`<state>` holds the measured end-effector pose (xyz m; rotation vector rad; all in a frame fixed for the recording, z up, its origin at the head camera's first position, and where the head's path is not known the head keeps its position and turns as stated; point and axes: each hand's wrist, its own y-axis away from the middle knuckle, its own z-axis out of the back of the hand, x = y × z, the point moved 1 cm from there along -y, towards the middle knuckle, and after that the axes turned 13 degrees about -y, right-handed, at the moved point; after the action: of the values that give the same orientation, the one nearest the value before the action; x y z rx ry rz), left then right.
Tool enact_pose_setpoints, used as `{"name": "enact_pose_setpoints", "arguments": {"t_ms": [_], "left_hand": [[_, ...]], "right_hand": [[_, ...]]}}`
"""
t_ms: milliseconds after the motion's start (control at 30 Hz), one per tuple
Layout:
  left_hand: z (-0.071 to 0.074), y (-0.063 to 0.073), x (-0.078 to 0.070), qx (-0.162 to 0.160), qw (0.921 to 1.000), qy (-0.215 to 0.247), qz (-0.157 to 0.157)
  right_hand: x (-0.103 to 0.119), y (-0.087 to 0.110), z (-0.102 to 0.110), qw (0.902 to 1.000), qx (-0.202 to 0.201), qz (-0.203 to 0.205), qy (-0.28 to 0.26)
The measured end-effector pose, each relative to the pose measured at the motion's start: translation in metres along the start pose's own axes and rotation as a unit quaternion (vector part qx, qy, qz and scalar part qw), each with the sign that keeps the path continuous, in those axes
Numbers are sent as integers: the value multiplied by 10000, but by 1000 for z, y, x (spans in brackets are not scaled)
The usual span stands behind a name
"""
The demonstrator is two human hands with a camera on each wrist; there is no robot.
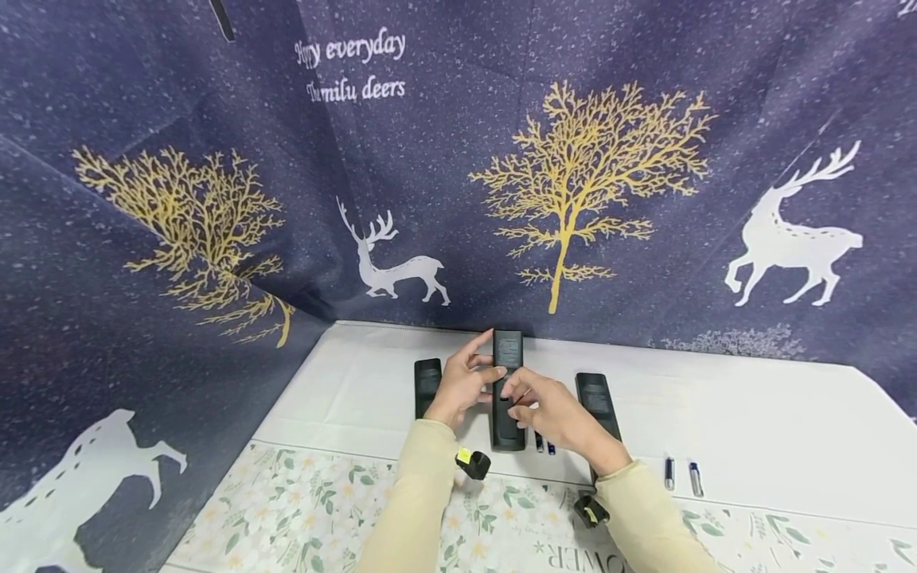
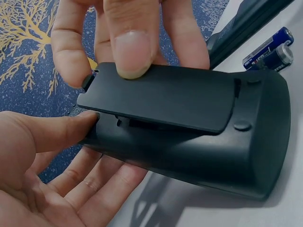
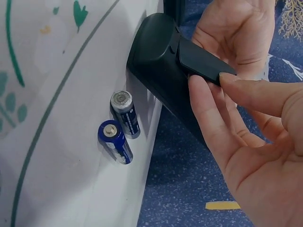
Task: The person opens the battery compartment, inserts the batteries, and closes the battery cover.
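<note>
A black remote control (image 1: 509,436) lies back side up on the white table. My left hand (image 1: 461,388) grips its body near the middle, thumb and fingers on either side. My right hand (image 1: 550,404) pinches the battery cover (image 2: 165,100) between thumb and fingers. In the left wrist view the cover sits slightly raised and askew over the remote's back, and it hides the battery compartment. Two batteries, one blue (image 3: 116,142) and one silver and blue (image 3: 125,115), lie on the table beside the remote.
Another black remote (image 1: 428,383) lies to the left and a third (image 1: 596,398) to the right, partly behind my right arm. Two more batteries (image 1: 669,473) (image 1: 696,479) rest farther right. A dark blue curtain (image 1: 444,159) with deer and trees hangs behind the table.
</note>
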<state>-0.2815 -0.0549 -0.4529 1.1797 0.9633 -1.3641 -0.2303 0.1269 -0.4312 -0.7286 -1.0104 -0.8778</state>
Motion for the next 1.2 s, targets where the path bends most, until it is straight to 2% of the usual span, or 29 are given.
{"name": "enact_pose_setpoints", "arguments": {"t_ms": [200, 467, 667, 1033, 1200], "left_hand": [[1, 0, 0, 18, 10000, 24, -48], [1, -1, 0, 38, 10000, 61, -27], [1, -2, 0, 6, 10000, 67, 4], [2, 0, 0, -18, 10000, -47, 32], [-1, 0, 0, 48, 10000, 0, 19]], "right_hand": [[2, 0, 4, 10000, -89, -21, 17], [2, 1, 14, 9988, -303, 384, 22], [2, 1, 20, 9973, -559, 469, 60], [0, 1, 22, 9964, -752, 386, -77], [-1, 1, 27, 9949, -964, 281, -73]]}}
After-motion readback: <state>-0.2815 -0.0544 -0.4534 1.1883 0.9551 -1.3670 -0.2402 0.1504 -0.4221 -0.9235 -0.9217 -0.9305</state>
